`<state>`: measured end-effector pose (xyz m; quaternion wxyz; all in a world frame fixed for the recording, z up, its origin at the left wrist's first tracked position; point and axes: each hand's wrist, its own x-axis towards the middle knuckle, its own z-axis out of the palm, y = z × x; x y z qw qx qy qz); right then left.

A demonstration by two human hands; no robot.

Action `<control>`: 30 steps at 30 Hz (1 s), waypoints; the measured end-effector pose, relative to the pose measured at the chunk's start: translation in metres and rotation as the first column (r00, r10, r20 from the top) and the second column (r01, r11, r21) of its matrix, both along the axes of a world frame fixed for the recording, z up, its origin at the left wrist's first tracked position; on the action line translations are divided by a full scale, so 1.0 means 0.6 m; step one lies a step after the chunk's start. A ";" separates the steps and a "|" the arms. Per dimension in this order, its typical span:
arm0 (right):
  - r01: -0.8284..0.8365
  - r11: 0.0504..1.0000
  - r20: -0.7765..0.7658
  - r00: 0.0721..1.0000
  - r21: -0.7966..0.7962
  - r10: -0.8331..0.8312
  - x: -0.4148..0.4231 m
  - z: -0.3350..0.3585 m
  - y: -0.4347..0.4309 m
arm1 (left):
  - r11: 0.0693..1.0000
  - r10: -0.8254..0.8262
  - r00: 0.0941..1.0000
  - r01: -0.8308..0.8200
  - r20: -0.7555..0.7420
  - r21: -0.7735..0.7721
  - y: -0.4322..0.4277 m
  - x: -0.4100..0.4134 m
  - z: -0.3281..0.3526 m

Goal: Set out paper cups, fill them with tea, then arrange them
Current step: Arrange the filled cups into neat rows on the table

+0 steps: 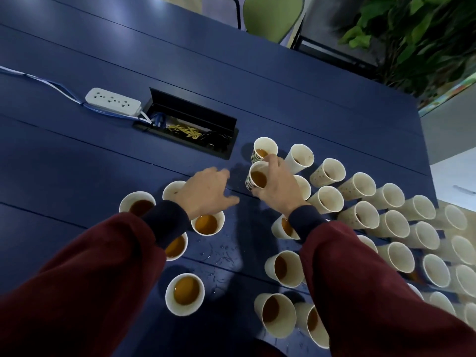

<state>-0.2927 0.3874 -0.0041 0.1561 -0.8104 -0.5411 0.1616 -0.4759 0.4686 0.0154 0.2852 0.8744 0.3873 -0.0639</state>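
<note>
Maroon sleeves (85,279), right hand (279,185) fingers curled round upright tea-filled cup (257,178), mouth upward, left hand (206,193) fingers spread

Between your left hand (206,194) and right hand (278,186) the table (237,173) lies bare. Beyond the left hand, the open cable box (190,122) lies in the way. A second cup (265,148) stands just beyond the paper cup (257,177) your right hand grips; packed cups (358,185) block everything to its right.

Matt paper cups (185,294) on a smooth, faintly glossy blue table (77,155)
</note>
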 end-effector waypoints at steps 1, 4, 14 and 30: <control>0.014 1.000 0.018 1.000 -0.021 -0.013 0.003 -0.005 0.004 | 0.999 -0.039 0.997 0.039 -0.063 -0.004 -0.005 -0.007 -0.003; 0.035 0.996 0.041 0.999 -0.083 -0.032 0.006 -0.025 0.015 | 0.987 -0.146 0.962 0.156 -0.233 0.027 -0.020 -0.022 -0.010; 0.042 0.992 0.007 0.999 -0.116 -0.042 0.006 -0.052 0.021 | 0.967 -0.232 0.910 0.254 -0.344 0.021 -0.039 -0.035 -0.026; -0.228 0.963 -0.220 0.941 0.142 0.256 -0.102 0.033 -0.060 | 0.973 0.104 0.995 -0.101 -0.003 0.210 -0.026 -0.021 0.050</control>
